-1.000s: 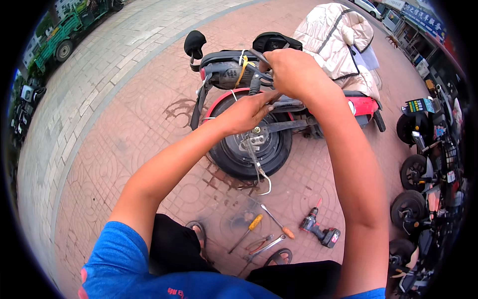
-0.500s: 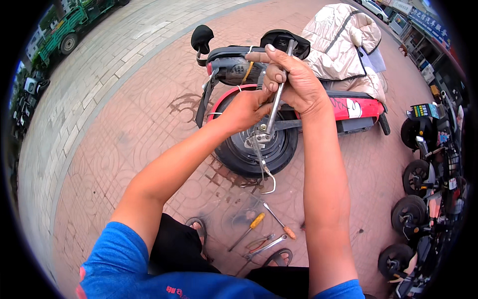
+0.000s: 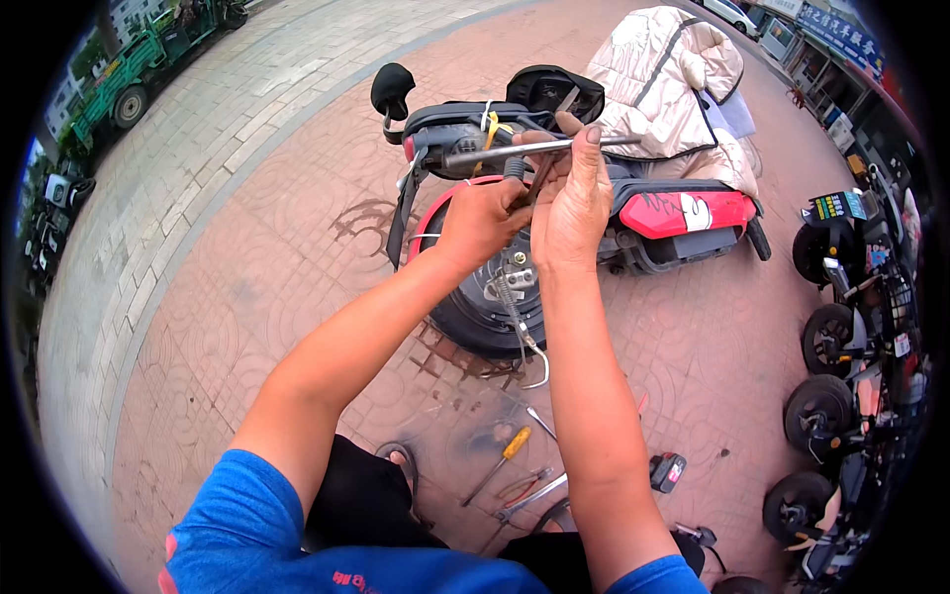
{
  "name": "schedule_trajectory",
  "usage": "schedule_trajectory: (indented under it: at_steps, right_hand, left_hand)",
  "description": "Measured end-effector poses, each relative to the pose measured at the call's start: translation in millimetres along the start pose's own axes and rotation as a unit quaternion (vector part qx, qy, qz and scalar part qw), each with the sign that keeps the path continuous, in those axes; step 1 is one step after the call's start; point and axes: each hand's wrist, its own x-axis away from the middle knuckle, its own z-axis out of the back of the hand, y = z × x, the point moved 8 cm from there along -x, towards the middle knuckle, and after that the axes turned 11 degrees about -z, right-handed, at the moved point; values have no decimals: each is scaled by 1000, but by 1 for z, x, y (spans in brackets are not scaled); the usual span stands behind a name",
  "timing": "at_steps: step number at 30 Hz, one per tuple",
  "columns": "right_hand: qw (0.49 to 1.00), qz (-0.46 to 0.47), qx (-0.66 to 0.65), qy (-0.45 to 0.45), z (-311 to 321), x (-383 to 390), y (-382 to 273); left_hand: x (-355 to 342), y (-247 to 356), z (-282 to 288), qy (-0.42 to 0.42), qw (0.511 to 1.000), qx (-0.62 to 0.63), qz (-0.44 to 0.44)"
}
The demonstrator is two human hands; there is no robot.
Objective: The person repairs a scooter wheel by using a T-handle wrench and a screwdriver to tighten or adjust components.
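Note:
My right hand (image 3: 572,203) is raised over the rear of an electric scooter, its thumb against a long silver metal bar (image 3: 495,153) that lies nearly level. Just left of it, my left hand (image 3: 485,223) is closed, fingertips pinching a short dark metal bar (image 3: 539,180) that slants up toward the long one. Whether the two bars are joined, I cannot tell. Below both hands are the scooter's rear wheel (image 3: 475,322) and its hub with a spring and a bent metal rod (image 3: 539,366). My right forearm hides part of the wheel.
On the paving near my feet lie a yellow-handled screwdriver (image 3: 515,444), red-handled pliers (image 3: 522,487), a wrench (image 3: 534,498) and a black battery pack (image 3: 668,472). A padded cover (image 3: 653,79) drapes over the scooter's front. Parked scooters (image 3: 821,416) line the right side.
The long bar has swung from steeply upright at the wheel hub to nearly level above it. My right hand has turned and shifted slightly left; the dark bar now shows between my hands.

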Motion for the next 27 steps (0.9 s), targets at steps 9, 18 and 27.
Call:
schedule_trajectory:
  at_steps: [9, 18, 27]
  right_hand:
    - [865, 114, 488, -14, 8, 27, -13]
    - [873, 121, 472, -8, 22, 15, 2]
    - [920, 127, 371, -19, 3, 29, -11]
  left_hand:
    - [-2, -11, -28, -75, 991, 112, -26]
    - [4, -3, -29, -80, 995, 58, 5]
    - [6, -10, -22, -141, 978, 151, -10]
